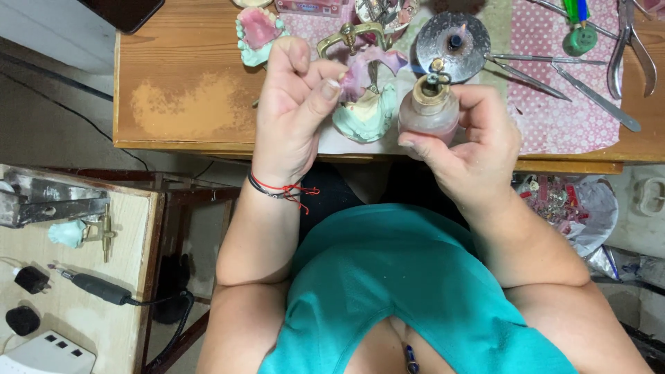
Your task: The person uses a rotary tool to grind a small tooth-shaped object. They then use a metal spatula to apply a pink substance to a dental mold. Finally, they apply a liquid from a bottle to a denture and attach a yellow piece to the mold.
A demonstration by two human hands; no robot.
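Holding the glass spirit lamp [429, 107] upright in the right hand [471, 149] is advised, while the left hand [294, 114], fingertips pinched together, is kept near its brass top.

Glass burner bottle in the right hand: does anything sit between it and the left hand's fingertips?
Nothing visible does. The right hand grips the glass burner bottle above the table edge; the left hand is raised beside it, fingers pinched. Between them there is only open gap, with the pale green dental cast lying on the table beneath.
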